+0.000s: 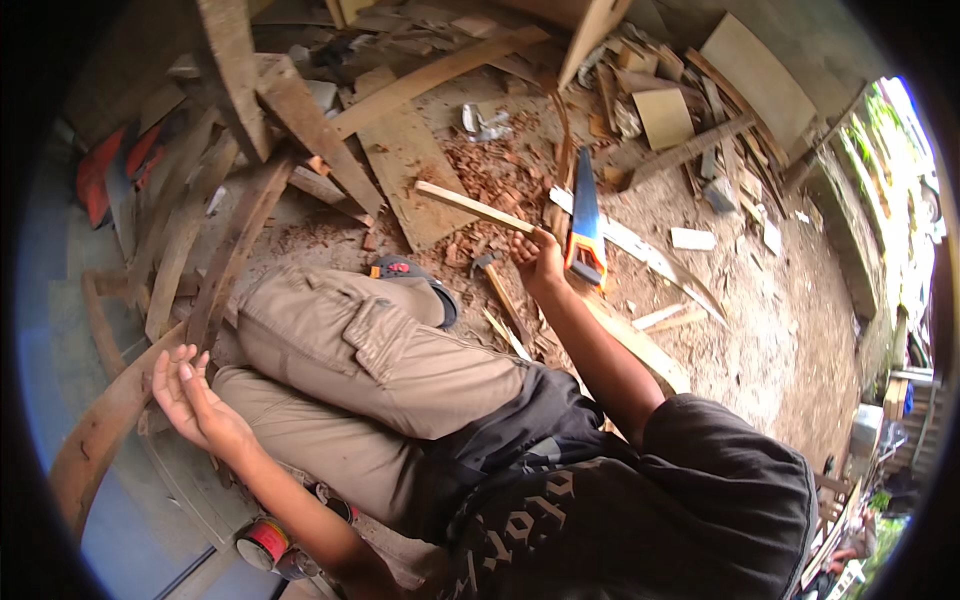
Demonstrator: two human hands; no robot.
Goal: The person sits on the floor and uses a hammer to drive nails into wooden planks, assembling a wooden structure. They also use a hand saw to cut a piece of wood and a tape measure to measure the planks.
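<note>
My right hand (pixel 540 264) is closed around one end of a thin pale wooden strip (pixel 470 206), which points away to the upper left above the ground. Close to that hand, on its right, is a handsaw (pixel 586 205) with a dark blue blade and an orange and black handle. A hammer (pixel 505 296) lies below the hand, near my shoe (pixel 425 283). My left hand (pixel 198 402) is empty, palm up with fingers stretched out. It is beside a curved wooden piece (pixel 115 425) of a wooden frame; whether they touch I cannot tell.
Reddish wood chips (pixel 500 165) and a flat board (pixel 410 170) cover the ground ahead. Upright timbers (pixel 235 80) stand at the left. Scrap wood (pixel 665 118) is piled at the far right. A red-labelled can (pixel 263 543) stands near my left forearm.
</note>
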